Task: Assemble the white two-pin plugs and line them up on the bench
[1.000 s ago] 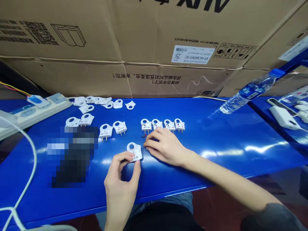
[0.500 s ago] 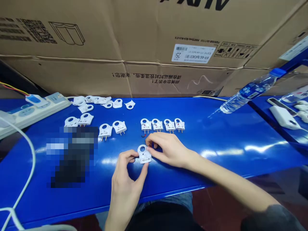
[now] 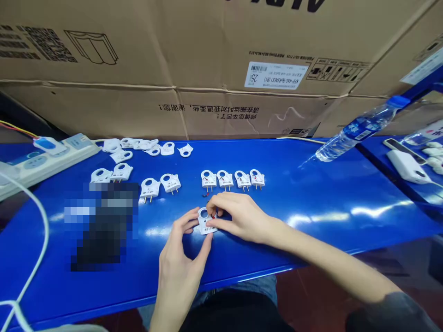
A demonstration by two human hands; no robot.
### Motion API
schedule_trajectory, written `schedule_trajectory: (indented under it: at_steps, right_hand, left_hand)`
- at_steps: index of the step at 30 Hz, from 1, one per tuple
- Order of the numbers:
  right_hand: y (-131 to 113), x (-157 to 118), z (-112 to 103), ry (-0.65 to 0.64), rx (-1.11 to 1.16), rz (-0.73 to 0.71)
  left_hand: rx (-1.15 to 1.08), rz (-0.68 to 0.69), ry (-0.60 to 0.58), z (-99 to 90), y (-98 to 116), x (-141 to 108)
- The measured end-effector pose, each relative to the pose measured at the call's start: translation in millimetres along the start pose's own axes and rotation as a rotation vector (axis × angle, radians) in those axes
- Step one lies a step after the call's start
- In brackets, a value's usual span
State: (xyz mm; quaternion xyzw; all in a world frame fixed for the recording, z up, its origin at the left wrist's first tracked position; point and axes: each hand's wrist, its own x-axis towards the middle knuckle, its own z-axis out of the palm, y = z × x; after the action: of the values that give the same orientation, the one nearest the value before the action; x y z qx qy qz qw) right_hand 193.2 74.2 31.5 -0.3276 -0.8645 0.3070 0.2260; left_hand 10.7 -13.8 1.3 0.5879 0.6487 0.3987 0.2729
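A white plug housing (image 3: pixel 204 227) with a round hole lies on the blue table near the front edge. My left hand (image 3: pixel 183 260) grips it from the left, fingers at its upper left side and thumb at its lower edge. From the right, my right hand (image 3: pixel 238 216) reaches over the housing with its fingers pinched; a small red bit shows beside the fingertips, and they partly cover the housing. Behind my hands stands a row of several plug housings with metal pins (image 3: pixel 209 179). A small dark and red piece (image 3: pixel 205 194) lies in front of that row.
More pinned housings (image 3: pixel 150 188) and loose white shells (image 3: pixel 167 148) lie at the left. A power strip (image 3: pixel 51 159) and white cable (image 3: pixel 44 221) are at the far left. A water bottle (image 3: pixel 360 130) leans at the right. A cardboard box (image 3: pixel 207 50) stands behind.
My right fingertips have moved left and down over the housing and now hide more of its right side. My left hand keeps its hold. The view has shifted slightly.
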Motion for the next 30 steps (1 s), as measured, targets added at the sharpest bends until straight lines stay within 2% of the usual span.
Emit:
schedule_trajectory:
  at_steps: [6, 10, 17, 23, 30]
  right_hand:
    - [3.1, -1.3, 4.1, 0.014, 0.054, 0.004]
    - [2.8, -0.4, 4.2, 0.043, 0.048, -0.043]
    - [2.0, 0.9, 2.1, 0.103, 0.08, -0.026]
    - [0.7, -0.2, 0.4, 0.078, 0.199, 0.027]
    - [-1.0, 0.1, -2.1, 0.051, 0.113, 0.019]
  left_hand:
    - [0.03, 0.017, -0.01, 0.2, 0.2, -0.9]
    - [0.065, 0.017, -0.014, 0.8, -1.5, -1.4]
    - [0.012, 0.003, 0.005, 3.1, -3.4, -1.0]
    - [-0.007, 0.011, -0.001, 3.5, -3.4, -0.9]
    - [-0.029, -0.002, 0.009, 4.8, -4.1, -1.3]
